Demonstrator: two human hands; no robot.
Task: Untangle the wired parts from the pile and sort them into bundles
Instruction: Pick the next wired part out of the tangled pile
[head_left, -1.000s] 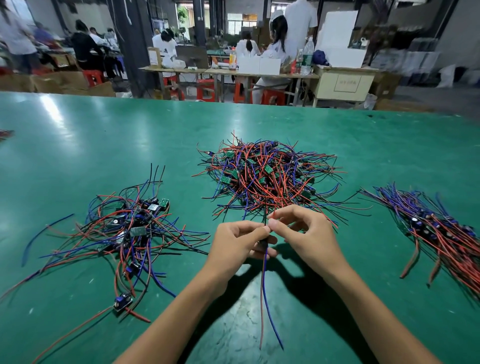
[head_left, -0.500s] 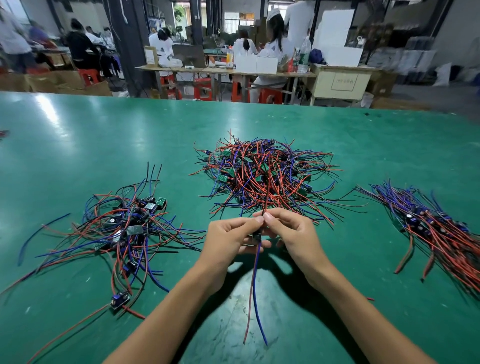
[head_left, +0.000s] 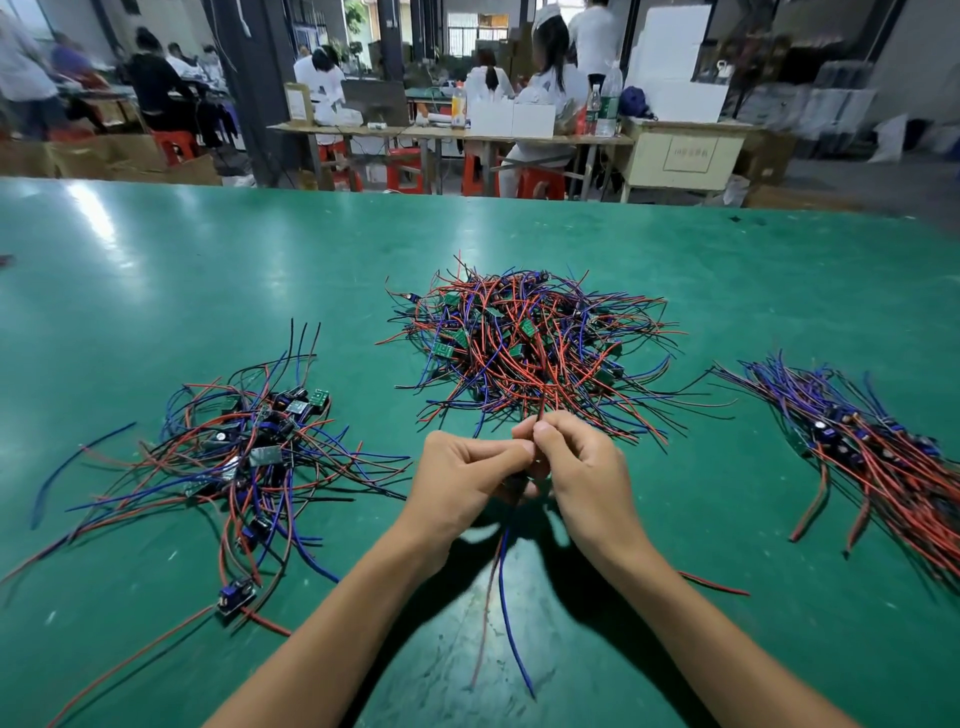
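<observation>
Since a second ago our hands have drawn nearer the pile (head_left: 524, 345) at 12 o'clock; left hand (head_left: 462, 475) and right hand (head_left: 582, 467) pinch one wired part (head_left: 511, 488) above the bench (head_left: 156, 270). Light, limp wires: we'd grip the module body.

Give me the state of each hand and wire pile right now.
left hand: gripping the wired part
right hand: pinching the same part
wired part: held, red and blue leads hanging down
centre pile: tangled
left pile: loose, spread out
right bundle: wires roughly aligned
</observation>
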